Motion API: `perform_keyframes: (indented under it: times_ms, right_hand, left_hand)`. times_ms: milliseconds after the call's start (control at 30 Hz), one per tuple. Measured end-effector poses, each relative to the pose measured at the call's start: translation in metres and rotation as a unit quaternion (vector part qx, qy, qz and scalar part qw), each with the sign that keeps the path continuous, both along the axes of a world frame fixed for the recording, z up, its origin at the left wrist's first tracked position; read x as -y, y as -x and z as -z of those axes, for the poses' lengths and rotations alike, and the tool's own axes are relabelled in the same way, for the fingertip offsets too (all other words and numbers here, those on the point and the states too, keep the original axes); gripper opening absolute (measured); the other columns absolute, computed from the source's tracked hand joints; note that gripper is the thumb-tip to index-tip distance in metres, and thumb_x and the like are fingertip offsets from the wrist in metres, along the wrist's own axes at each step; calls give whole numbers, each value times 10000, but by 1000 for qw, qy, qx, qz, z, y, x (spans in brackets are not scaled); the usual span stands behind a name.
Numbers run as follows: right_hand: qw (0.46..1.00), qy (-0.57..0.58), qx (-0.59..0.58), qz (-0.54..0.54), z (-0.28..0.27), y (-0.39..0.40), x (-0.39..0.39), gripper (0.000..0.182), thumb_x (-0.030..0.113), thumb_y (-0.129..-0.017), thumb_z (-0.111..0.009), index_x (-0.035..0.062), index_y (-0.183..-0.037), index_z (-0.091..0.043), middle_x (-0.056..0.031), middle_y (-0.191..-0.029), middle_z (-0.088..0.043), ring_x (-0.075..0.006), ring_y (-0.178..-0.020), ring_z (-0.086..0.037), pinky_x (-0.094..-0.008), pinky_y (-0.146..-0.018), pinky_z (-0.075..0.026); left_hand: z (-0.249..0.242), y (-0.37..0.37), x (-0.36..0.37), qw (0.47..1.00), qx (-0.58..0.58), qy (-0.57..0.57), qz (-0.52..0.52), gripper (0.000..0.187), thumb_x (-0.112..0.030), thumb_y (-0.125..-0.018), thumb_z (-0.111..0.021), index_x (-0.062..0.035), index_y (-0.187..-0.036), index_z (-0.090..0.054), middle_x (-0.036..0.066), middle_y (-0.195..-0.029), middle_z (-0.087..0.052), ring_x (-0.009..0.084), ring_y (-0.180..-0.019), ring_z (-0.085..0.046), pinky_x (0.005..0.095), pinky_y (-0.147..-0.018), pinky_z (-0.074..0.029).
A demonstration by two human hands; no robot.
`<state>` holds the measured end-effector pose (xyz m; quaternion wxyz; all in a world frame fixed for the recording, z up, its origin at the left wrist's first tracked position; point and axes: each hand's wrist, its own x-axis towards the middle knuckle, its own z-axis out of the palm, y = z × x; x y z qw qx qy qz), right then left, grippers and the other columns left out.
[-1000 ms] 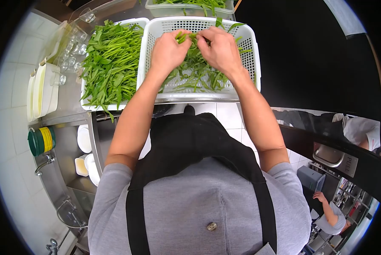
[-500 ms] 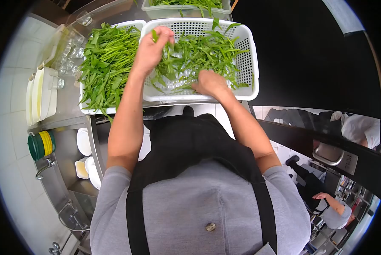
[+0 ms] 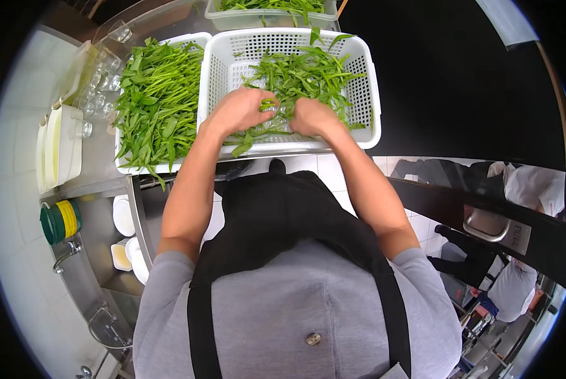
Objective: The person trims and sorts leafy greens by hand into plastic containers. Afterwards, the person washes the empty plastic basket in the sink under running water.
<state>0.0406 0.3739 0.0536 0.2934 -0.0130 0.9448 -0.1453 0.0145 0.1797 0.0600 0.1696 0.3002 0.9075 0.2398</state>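
Both hands are over the front part of a white perforated basket (image 3: 370,120) with loose leafy greens (image 3: 302,72) spread in it. My left hand (image 3: 242,110) has its fingers curled round some green stems, and leaves trail below it near the basket's front rim. Close beside it, my right hand (image 3: 313,117) is bent down among the greens with its fingers closed; what they hold is hidden. A second basket, heaped with long green stems (image 3: 163,95), stands against the left side of the first.
A clear tub (image 3: 232,20) of greens sits behind the baskets. Glasses (image 3: 96,82) and white containers (image 3: 65,148) are at the left, above a metal sink (image 3: 93,221) with dishes. At the right are a black surface (image 3: 447,95) and another person (image 3: 510,290) lower down.
My left hand has come down and toward my right hand, from the basket's upper left to its front. The greens under it have moved forward. The person at the right has shifted.
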Motion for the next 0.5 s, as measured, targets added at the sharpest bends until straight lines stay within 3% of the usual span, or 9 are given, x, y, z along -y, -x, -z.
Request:
perform_keyframes:
  times_ms: [67,100,167,267,333,367,433,467,500]
  right_hand:
    - [1000,16,-17,-1,-14,-8,-10,306,184,-821,-654,-41,-1015,-730,-274,-1083,-700,-405,-1032,-688,-474,-898,-541]
    - [996,66,-51,-7,-14,-10,-13,286,178,-821,-628,-38,-980,-727,-288,-993,-691,-424,-960,-686,-485,-849,-537]
    - [986,114,-116,-25,-30,-19,-14,272,165,-839,-582,-17,-984,-724,-310,-877,-667,-459,-862,-668,-506,-784,-523]
    - [979,153,-130,31,-44,-29,-13,276,202,-861,-612,-28,-946,-739,-317,-944,-677,-465,-917,-672,-518,-843,-529]
    - [980,117,-161,22,-45,-33,-6,286,218,-878,-594,-19,-937,-743,-288,-909,-693,-460,-881,-676,-512,-824,-532]
    - [967,106,-231,32,-42,-34,-2,290,225,-881,-595,-17,-939,-742,-277,-909,-699,-451,-864,-684,-504,-810,-537]
    - [948,95,-300,42,-33,-30,-4,294,233,-883,-596,-15,-941,-742,-266,-910,-706,-442,-847,-691,-497,-797,-541]
    - [916,172,-330,148,-28,-17,-13,293,232,-888,-591,-11,-952,-742,-262,-900,-706,-433,-836,-696,-491,-791,-545]
    - [867,245,-354,252,-24,-5,-23,293,230,-893,-586,-7,-963,-743,-258,-890,-705,-424,-826,-702,-485,-784,-548]
  left_hand:
    - [-7,-18,-6,998,-40,-48,-2,296,-292,-859,-719,-166,-1126,-703,181,-672,-651,373,-702,-659,469,-676,-511]
    - [-9,-24,-13,996,-79,4,32,315,-282,-866,-709,-172,-1161,-684,164,-731,-680,373,-746,-672,477,-690,-524]
    - [5,-30,-23,993,-109,-9,32,292,-260,-870,-698,-165,-1146,-686,157,-768,-692,369,-767,-676,479,-693,-531]
    - [4,-33,-24,989,-139,-26,40,245,-202,-873,-671,-143,-1110,-684,142,-864,-715,363,-821,-685,486,-704,-544]
    - [-8,-35,-25,991,-130,-17,34,228,-179,-876,-659,-134,-1099,-681,161,-883,-711,368,-814,-675,461,-696,-542]
    - [-8,-35,-25,991,-129,-17,33,228,-179,-876,-659,-134,-1099,-681,161,-883,-711,368,-814,-675,461,-696,-542]
    - [-7,-32,-25,974,-113,-175,-85,142,-211,-920,-632,-120,-1018,-682,151,-803,-701,326,-738,-693,428,-649,-538]
    - [-8,-27,-22,974,-114,-175,-85,142,-211,-920,-632,-120,-1018,-682,151,-803,-701,326,-738,-693,428,-649,-538]
    - [-9,-21,-14,951,-95,-248,-156,159,-246,-941,-627,-117,-1010,-687,108,-762,-689,266,-691,-667,383,-631,-522]
